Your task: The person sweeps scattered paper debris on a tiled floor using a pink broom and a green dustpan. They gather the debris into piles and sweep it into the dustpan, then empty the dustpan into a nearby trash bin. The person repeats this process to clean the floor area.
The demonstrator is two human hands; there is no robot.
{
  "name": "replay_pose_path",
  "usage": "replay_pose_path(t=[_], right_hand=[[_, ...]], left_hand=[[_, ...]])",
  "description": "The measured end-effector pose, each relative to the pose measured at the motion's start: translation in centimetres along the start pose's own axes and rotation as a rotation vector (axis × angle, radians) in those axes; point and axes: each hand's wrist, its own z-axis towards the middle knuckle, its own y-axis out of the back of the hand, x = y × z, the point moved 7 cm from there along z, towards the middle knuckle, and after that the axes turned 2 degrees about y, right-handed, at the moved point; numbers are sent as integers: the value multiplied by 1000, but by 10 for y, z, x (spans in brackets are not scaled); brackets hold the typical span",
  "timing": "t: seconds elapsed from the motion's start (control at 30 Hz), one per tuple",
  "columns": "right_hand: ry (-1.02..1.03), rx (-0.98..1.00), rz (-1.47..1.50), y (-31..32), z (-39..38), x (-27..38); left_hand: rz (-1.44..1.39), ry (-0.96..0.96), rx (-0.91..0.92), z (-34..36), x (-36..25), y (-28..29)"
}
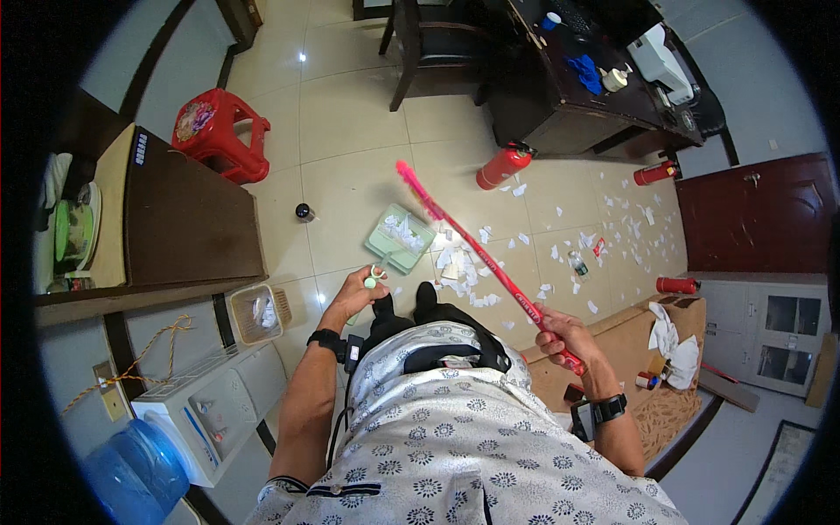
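My left hand [352, 296] is closed round the top of a light green handle. That handle belongs to the dustpan [388, 249] on the tiled floor in front of my feet, which holds white paper scraps [404, 231]. In my right hand [567, 334] is a red-handled broom [494, 269], gripped near the handle's end. The broom slants up and away to the left, its narrow pink head [422, 190] beyond the dustpan's far side. More torn paper [461, 267] lies thick just right of the dustpan and scatters across the floor to the right.
Fire extinguishers [503, 168] stand or lie ahead and to the right. A plastic bottle [577, 262] lies among the scraps. At left are a red stool [223, 136], a brown cabinet [188, 214], a black-topped object [304, 212] and a basket [254, 315]. A dark desk [560, 122] stands far right.
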Motion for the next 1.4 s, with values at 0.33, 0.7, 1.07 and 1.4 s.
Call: replay_pose_path(t=[0.33, 0.7, 1.07, 1.4], right_hand=[[13, 126, 88, 25, 45, 33], [-76, 197, -24, 29, 141, 55], [-249, 245, -183, -42, 233, 92], [-367, 374, -85, -167, 295, 150]], left_hand=[[-206, -57, -143, -63, -35, -18], [-601, -381, -568, -217, -95, 5], [-690, -582, -1216, -337, -92, 47], [-637, -986, -1266, -387, -110, 153]])
